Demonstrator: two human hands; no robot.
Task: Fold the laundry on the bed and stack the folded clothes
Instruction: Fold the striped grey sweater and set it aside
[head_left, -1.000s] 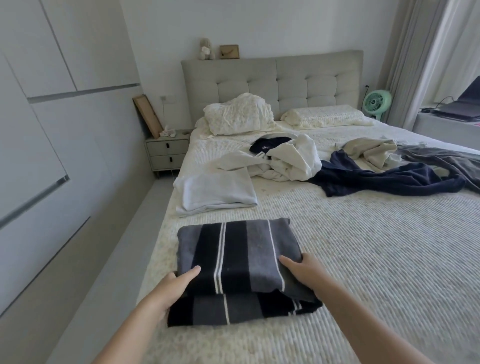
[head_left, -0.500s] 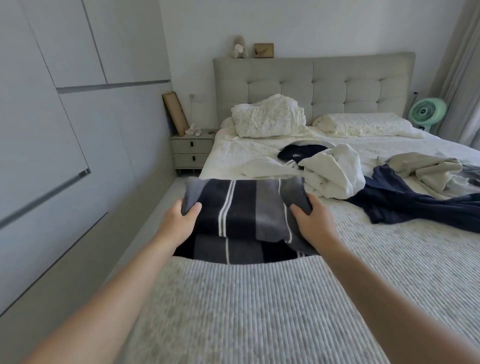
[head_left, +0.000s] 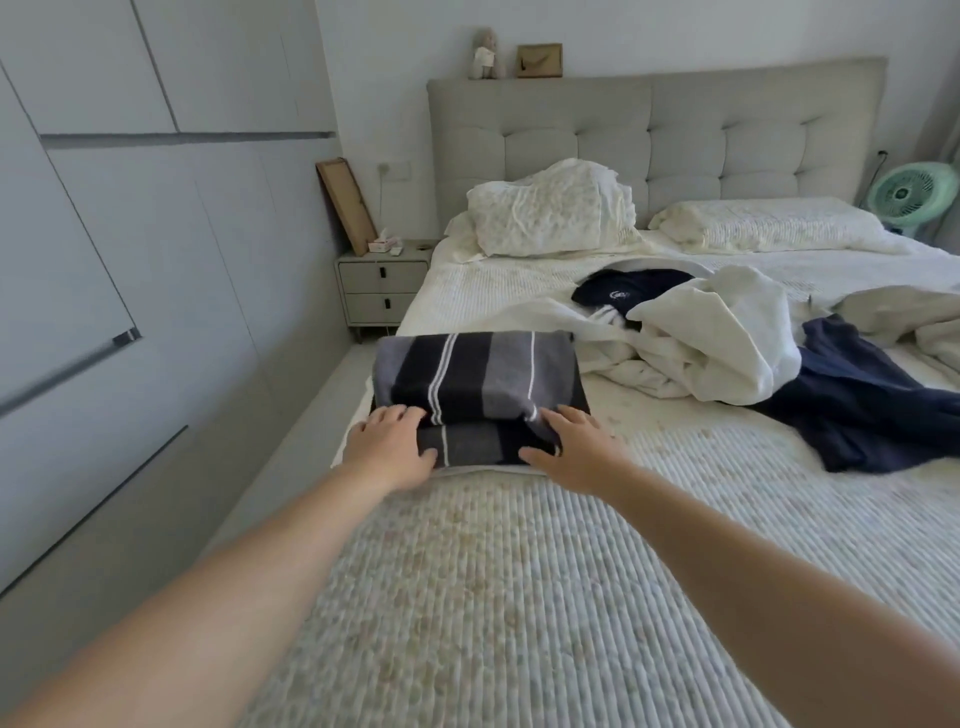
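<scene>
Two hands work in our head view: our left hand (head_left: 390, 448) and right hand (head_left: 574, 451) lie open-fingered against the near edge of the folded striped garment (head_left: 480, 384), gripping nothing. It sits on a white folded piece (head_left: 483, 470) near the bed (head_left: 519, 597) edge. We judge stacking nearly done; next, the unfolded white garment (head_left: 711, 343) beyond.

The striped folded garment (head_left: 480, 387) hides nearly all the white folded garment (head_left: 467, 470) beneath.
</scene>
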